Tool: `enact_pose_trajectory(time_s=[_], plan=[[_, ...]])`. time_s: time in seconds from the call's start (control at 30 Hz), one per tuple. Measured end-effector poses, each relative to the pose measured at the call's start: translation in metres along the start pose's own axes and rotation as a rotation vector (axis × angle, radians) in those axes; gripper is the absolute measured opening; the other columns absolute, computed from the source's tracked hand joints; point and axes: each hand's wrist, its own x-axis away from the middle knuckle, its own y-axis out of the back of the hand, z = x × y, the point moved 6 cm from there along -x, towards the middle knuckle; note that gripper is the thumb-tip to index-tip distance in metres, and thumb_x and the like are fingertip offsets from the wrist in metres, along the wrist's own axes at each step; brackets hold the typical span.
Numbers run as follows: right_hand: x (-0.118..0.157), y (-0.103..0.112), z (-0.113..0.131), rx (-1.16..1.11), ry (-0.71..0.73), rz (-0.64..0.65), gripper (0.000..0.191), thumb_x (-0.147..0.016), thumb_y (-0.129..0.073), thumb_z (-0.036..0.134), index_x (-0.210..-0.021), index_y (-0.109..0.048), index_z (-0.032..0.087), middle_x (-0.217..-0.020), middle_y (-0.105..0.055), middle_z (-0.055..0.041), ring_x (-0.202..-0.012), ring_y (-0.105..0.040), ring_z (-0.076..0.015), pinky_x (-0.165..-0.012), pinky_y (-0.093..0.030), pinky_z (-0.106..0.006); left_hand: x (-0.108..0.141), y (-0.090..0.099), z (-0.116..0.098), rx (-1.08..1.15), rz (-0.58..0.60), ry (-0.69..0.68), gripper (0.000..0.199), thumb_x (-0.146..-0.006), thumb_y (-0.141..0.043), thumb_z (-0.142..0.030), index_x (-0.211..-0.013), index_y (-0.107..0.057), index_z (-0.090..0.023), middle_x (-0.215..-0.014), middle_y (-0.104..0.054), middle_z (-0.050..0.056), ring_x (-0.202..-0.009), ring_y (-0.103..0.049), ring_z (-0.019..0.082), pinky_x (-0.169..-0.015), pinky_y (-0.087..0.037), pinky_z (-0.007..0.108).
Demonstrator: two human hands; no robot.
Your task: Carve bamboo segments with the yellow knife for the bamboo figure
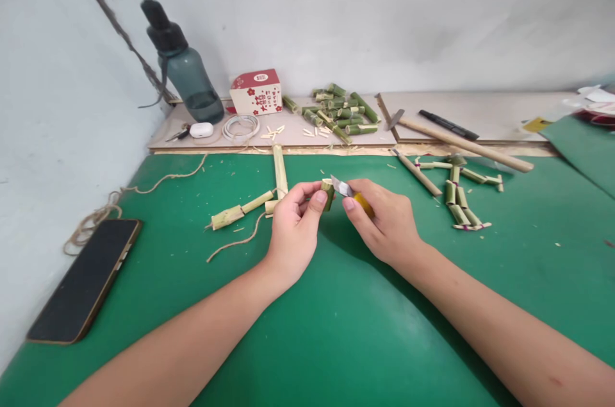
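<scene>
Between the thumb and fingers of my left hand (298, 221) is a short green bamboo piece (328, 192), held above the green tabletop (307, 330). My right hand (384, 218) is closed round the yellow handle of a utility knife (342, 186). The blade is out and points at the upper end of the bamboo piece; I cannot tell whether it touches. Behind and left of my left hand lie peeled bamboo segments (228, 217) joined with twine (240, 241). On the right lies a jointed bamboo figure (456, 192) with purple ties.
A pile of cut green bamboo (343, 109) lies on the back ledge with a bottle (187, 80), a box (257, 96), a coiled cable (240, 128), an earbud case (201, 130), a black pen (448, 125) and a long-handled tool (466, 143). A phone (86, 282) lies at left.
</scene>
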Motion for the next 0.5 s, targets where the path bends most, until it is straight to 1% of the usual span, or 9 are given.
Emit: enact_pose_trajectory(time_s=[0.1, 0.23, 0.4, 0.5], plan=[[-0.0003, -0.0001, 0.0001, 0.000, -0.006, 0.014, 0.017, -0.107, -0.050, 0.033, -0.105, -0.061, 0.021, -0.084, -0.070, -0.0024, -0.069, -0.062, -0.0154, -0.063, -0.043, -0.028, 0.0004, -0.0004, -0.0025, -0.008, -0.007, -0.001, 0.036, -0.091, -0.073, -0.050, -0.105, -0.073, -0.017, -0.092, -0.075, 0.007, -0.082, -0.069, 0.016, -0.066, -0.051, 0.025], [-0.0010, 0.0006, 0.0008, 0.008, -0.024, 0.031, 0.017, -0.106, -0.050, 0.033, -0.100, -0.061, 0.022, -0.085, -0.069, -0.0033, -0.068, -0.060, -0.0153, -0.061, -0.042, -0.029, 0.0001, 0.0007, -0.0030, 0.003, -0.036, -0.007, 0.035, -0.089, -0.076, -0.049, -0.104, -0.074, -0.018, -0.089, -0.075, 0.006, -0.080, -0.069, 0.017, -0.062, -0.051, 0.026], [-0.0013, 0.0009, 0.0016, -0.001, -0.020, 0.030, 0.014, -0.104, -0.052, 0.031, -0.098, -0.060, 0.022, -0.085, -0.069, -0.0028, -0.068, -0.061, -0.0147, -0.060, -0.041, -0.028, -0.0014, 0.0047, -0.0021, 0.026, -0.087, -0.022, 0.035, -0.088, -0.078, -0.048, -0.106, -0.075, -0.018, -0.093, -0.076, 0.007, -0.082, -0.069, 0.017, -0.066, -0.051, 0.026], [-0.0012, 0.0004, 0.0005, 0.002, -0.027, 0.027, 0.014, -0.104, -0.052, 0.030, -0.099, -0.061, 0.021, -0.085, -0.069, -0.0025, -0.067, -0.060, -0.0144, -0.061, -0.042, -0.028, -0.0015, 0.0069, -0.0017, 0.037, -0.117, -0.008, 0.039, -0.087, -0.077, -0.050, -0.110, -0.075, -0.019, -0.094, -0.074, 0.007, -0.077, -0.065, 0.014, -0.061, -0.048, 0.024]])
